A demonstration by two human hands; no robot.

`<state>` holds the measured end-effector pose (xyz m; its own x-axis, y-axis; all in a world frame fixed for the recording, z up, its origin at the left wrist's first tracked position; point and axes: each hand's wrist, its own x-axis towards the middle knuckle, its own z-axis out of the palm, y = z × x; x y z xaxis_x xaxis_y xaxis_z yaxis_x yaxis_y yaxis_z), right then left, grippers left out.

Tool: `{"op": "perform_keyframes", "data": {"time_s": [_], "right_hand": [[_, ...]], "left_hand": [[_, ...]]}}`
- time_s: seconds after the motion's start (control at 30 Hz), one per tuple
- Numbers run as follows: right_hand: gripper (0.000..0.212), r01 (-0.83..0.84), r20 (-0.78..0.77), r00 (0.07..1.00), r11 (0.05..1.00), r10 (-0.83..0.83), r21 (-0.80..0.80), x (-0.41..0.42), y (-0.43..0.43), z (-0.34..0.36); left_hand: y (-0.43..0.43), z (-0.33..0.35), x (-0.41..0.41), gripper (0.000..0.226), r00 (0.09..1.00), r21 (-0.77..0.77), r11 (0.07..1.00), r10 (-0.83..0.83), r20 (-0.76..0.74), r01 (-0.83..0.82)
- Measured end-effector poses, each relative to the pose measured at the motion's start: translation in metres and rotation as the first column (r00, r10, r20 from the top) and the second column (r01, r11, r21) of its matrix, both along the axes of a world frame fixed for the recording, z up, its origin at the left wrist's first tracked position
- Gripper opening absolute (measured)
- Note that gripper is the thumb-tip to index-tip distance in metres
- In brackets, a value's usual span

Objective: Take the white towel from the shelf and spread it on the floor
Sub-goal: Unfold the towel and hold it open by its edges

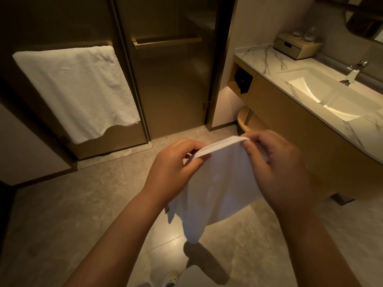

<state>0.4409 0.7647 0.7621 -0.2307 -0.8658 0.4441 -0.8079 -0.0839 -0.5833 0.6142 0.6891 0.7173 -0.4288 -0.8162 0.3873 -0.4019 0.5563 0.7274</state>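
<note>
A white towel (215, 187) hangs in the air in front of me, above the grey tiled floor (83, 204). My left hand (172, 168) pinches its top edge on the left. My right hand (277, 166) grips the same edge on the right. The cloth drapes down between my wrists to a loose point, and its shadow lies on the tiles below. The vanity's open shelf (246, 119) shows low at the right, behind my hands.
A second white towel (78, 90) hangs on a bar on the left glass door. A glass door (172, 79) stands straight ahead. The marble vanity (269, 56) with sink (331, 94), tap and a small drawer box runs along the right. My shoe (171, 277) shows at the bottom.
</note>
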Motion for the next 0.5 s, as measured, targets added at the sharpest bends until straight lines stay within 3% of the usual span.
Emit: {"op": "perform_keyframes", "data": {"time_s": [0.1,0.2,0.33,0.5], "right_hand": [[0.014,0.031,0.004,1.0,0.999,-0.031,-0.022,-0.006,0.001,0.003],[0.015,0.021,0.007,1.0,0.998,-0.021,0.059,-0.012,0.002,0.005],[0.037,-0.09,-0.045,0.994,0.978,0.1,0.187,-0.007,0.002,0.004],[0.017,-0.126,-0.061,0.989,0.988,0.132,0.092,-0.001,0.004,-0.007]], "left_hand": [[0.0,-0.004,0.002,0.017,0.999,0.05,0.998,0.029,-0.024,-0.028],[0.002,0.002,-0.003,0.013,1.0,0.042,0.999,0.016,-0.027,-0.015],[0.004,0.01,-0.013,0.014,0.999,-0.027,0.999,-0.033,0.026,0.034],[0.007,0.012,-0.018,0.016,0.995,-0.095,0.994,-0.045,0.09,0.054]]}}
